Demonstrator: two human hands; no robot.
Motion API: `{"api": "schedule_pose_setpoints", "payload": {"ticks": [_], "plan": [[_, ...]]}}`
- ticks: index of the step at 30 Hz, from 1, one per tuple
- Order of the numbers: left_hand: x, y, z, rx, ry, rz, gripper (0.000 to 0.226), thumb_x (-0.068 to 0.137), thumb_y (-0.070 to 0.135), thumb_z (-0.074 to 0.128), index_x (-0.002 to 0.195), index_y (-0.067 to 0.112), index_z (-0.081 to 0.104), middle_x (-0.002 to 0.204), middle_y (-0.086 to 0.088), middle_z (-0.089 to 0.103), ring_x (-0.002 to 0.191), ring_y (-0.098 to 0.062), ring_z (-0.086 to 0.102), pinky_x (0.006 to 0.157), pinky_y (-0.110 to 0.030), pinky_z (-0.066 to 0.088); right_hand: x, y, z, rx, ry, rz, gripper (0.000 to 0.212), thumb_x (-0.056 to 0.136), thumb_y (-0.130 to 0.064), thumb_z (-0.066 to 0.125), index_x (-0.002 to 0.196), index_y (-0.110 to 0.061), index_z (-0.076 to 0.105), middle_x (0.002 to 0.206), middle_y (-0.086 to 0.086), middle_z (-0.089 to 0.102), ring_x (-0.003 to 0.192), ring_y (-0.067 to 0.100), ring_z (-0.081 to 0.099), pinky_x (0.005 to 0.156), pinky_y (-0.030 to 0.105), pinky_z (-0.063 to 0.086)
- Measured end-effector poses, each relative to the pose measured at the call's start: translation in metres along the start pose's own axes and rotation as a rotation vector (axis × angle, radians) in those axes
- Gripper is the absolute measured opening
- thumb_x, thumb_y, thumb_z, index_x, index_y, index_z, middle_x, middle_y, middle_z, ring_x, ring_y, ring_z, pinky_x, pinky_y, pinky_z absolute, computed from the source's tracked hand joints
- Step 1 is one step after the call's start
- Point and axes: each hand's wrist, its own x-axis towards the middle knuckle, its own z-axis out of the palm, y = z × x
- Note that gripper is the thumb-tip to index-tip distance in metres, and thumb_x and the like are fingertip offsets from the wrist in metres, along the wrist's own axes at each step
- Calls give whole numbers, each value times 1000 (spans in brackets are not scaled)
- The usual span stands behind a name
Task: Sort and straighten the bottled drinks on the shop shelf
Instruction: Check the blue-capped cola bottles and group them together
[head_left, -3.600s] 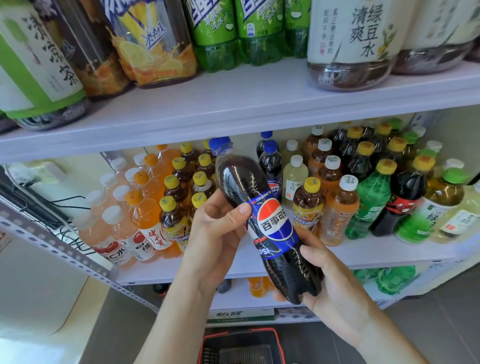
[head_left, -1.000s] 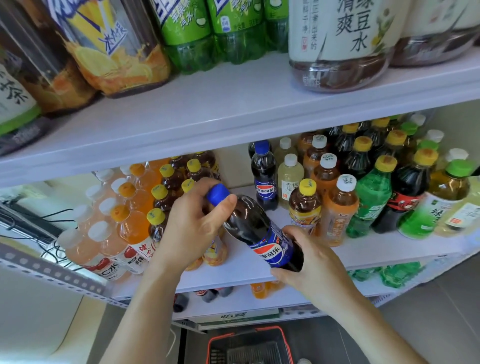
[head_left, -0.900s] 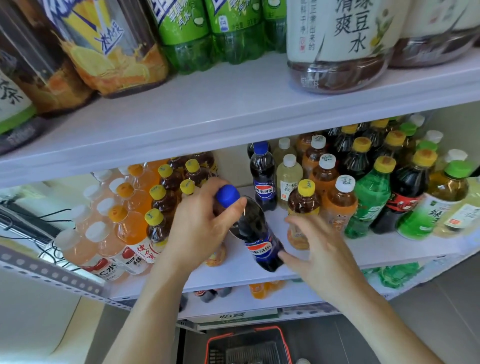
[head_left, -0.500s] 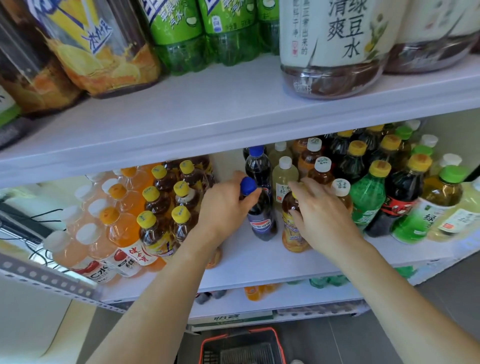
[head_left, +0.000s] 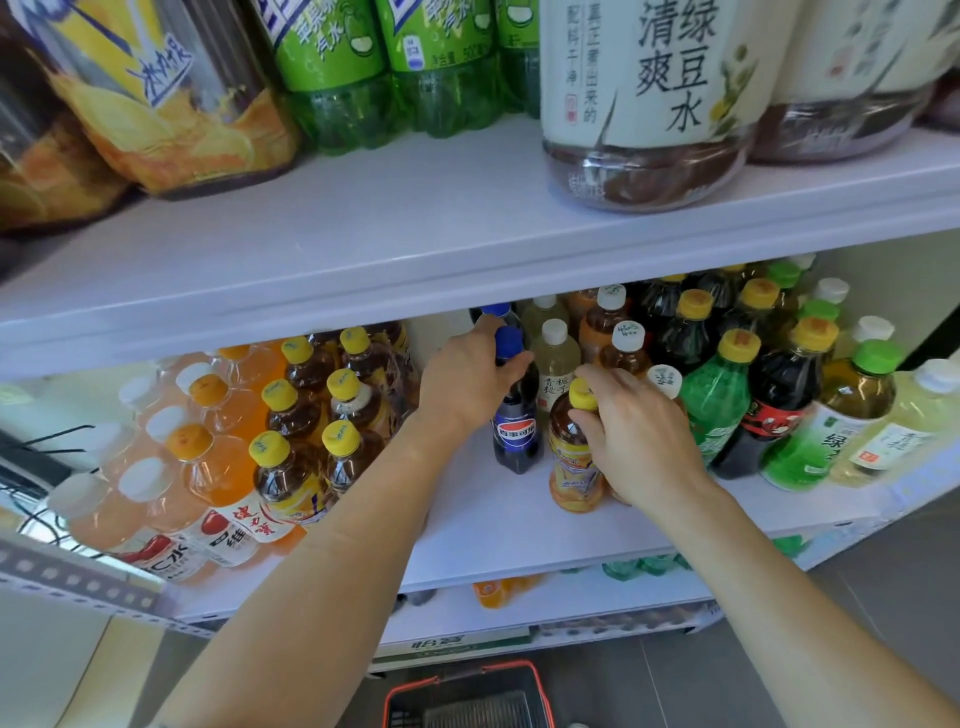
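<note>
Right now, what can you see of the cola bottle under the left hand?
The cola bottle is small, clear plastic, full of dark drink, with a blue cap and a blue label bearing a red, white and blue roundel. It stands upright on the white shelf, in front of another blue-capped bottle. The left hand grips its neck just under the cap. A tea bottle stands close beside it.

1 head camera, close (wide-angle), faces down at shelf (head_left: 493, 519).
</note>
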Motion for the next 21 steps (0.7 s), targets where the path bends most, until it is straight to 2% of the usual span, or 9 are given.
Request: {"api": "schedule_pose_setpoints", "payload": {"ticks": [4, 12, 15, 18, 21], "plan": [[-1, -1, -5, 14, -12, 21, 35, 93, 41, 61, 115, 13, 55, 92, -8, 66, 80, -29, 63, 70, -36, 51, 6, 2, -3, 48, -26, -21, 34, 82, -9, 72, 114, -7, 62, 99, 13, 64, 89, 34, 60, 67, 34, 42], [-4, -1, -3, -53, 3, -14, 21, 90, 35, 66, 98, 20, 53, 81, 2, 56, 70, -20, 52, 63, -27, 36, 43, -2, -1, 11, -56, -44, 42, 85, -8, 67, 125, -9, 55, 113, 12, 59, 103, 32, 57, 70, 32, 39], [-1, -4, -4, -72, 5, -21, 25, 91, 34, 66, 107, 16, 60, 84, 2, 57, 72, -18, 53, 65, -26, 37, 54, -1, 1, -83, -95, -65, 37, 88, -12, 65, 124, -10, 54, 108, 11, 61, 102, 30, 56, 68, 32, 39], [0, -7, -5, -107, -1, -21, 32, 91, 33, 66, 116, 14, 61, 88, 3, 58, 75, -17, 54, 69, -26, 39, 63, 0, 3, -227, -87, -84, 37, 87, -18, 67, 122, -14, 55, 106, 7, 65, 104, 28, 56, 80, 37, 43], [0, -7, -6, -157, -24, -45, 35, 92, 32, 66, 121, 15, 58, 91, 3, 57, 78, -18, 54, 70, -25, 38, 68, -1, 5, -296, -68, -92, 32, 89, -26, 65, 119, -17, 57, 104, 4, 67, 105, 27, 56, 86, 38, 38]]}}
